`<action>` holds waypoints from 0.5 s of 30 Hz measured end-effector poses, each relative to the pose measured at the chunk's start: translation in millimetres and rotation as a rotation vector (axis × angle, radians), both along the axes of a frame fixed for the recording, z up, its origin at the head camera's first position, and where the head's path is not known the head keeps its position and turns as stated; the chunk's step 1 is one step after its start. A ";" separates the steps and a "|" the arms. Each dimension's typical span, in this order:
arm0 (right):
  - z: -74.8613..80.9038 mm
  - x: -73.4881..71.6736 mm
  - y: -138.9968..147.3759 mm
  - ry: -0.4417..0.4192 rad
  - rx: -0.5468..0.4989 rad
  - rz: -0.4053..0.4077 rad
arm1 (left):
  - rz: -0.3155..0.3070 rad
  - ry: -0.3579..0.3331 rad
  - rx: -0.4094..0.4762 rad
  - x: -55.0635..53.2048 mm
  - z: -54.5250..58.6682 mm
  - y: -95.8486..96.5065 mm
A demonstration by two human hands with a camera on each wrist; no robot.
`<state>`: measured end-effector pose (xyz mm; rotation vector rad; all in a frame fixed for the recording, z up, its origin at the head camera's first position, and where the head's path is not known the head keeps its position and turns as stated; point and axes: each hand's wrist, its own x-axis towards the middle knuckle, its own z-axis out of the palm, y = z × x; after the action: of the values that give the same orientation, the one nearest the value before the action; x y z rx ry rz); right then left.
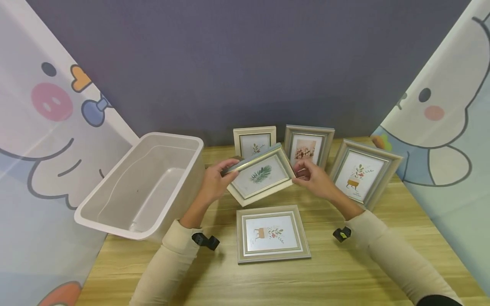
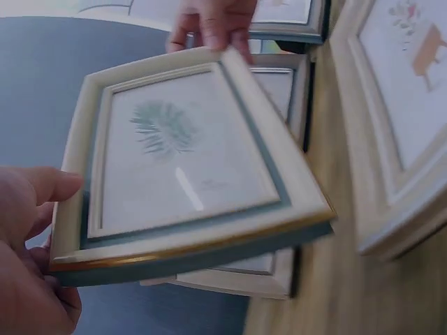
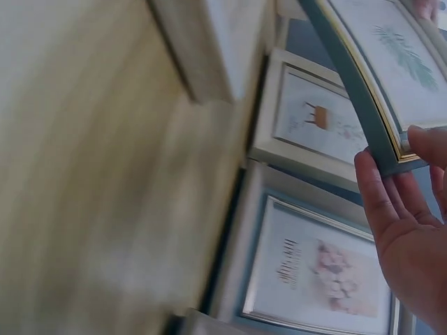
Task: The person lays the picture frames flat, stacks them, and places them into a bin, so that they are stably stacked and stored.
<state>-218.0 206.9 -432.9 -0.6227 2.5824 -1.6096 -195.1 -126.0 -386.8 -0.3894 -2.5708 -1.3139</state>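
A picture frame with a green leaf print point(image 1: 261, 175) is held up off the table, tilted, between both hands. My left hand point(image 1: 217, 180) grips its left end, with the thumb on the front face in the left wrist view. At the opposite end, my right hand point(image 1: 315, 180) pinches the corner, thumb in front and fingers behind, as the right wrist view shows. Below it on the table lies another picture frame point(image 1: 272, 233) with a plant-pot print, its picture turned sideways. The held frame overlaps the lower part of a small cream frame point(image 1: 254, 142) standing behind.
A frame with a pink flower print point(image 1: 308, 146) stands at the back, and a larger plant-print frame point(image 1: 360, 174) leans at the right. On the left sits a pale plastic bin point(image 1: 176, 212). A dark panel point(image 1: 245, 68) closes off the back of the wooden table point(image 1: 344, 272).
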 end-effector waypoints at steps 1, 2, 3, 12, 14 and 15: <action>-4.0 0.5 -0.6 -0.009 -0.012 0.003 | -0.013 0.010 -0.028 -0.3 3.0 0.4; -7.6 1.3 -1.4 -0.019 -0.018 0.008 | -0.024 0.020 -0.055 -0.5 5.9 0.9; -11.3 2.2 -2.0 -0.032 -0.017 0.011 | -0.035 0.028 -0.080 -0.3 9.1 1.7; -29.0 10.0 -7.7 -0.063 -0.015 0.022 | -0.114 0.037 -0.192 -0.3 22.6 6.8; -29.2 10.8 -8.2 -0.065 -0.016 0.019 | -0.116 0.029 -0.186 -0.4 23.3 7.1; -29.1 11.0 -8.3 -0.063 -0.016 0.022 | -0.118 0.022 -0.181 -0.4 23.6 7.0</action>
<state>-207.0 198.6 -462.0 -0.5892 2.5121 -1.6177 -195.5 -118.9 -363.2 -0.5934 -2.6929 -1.1087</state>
